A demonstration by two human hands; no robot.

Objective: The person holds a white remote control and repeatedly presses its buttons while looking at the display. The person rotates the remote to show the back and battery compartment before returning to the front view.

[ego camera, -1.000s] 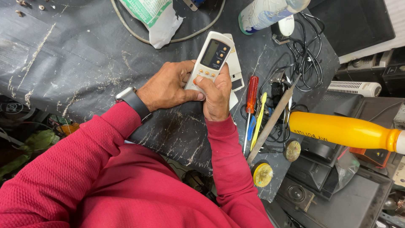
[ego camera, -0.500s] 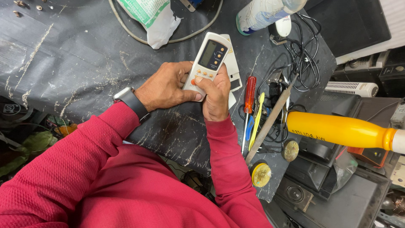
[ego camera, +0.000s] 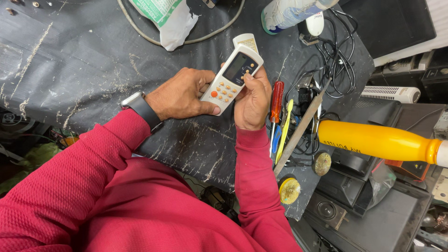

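Fingers of both the left hand (ego camera: 179,95) and right hand (ego camera: 253,100) are closed around a white remote control (ego camera: 232,77), its case intact; the screwdriver (ego camera: 276,105) lies untouched beside them.

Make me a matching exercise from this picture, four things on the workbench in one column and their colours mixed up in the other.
Things:
1. remote control
2. screwdriver handle
3. big bottle
4. wristwatch strap

Colours:
A. yellow-orange
B. black
C. white with orange buttons
D. red

Pairs: 1-C, 2-D, 3-A, 4-B. The left hand and right hand both hold the remote control.
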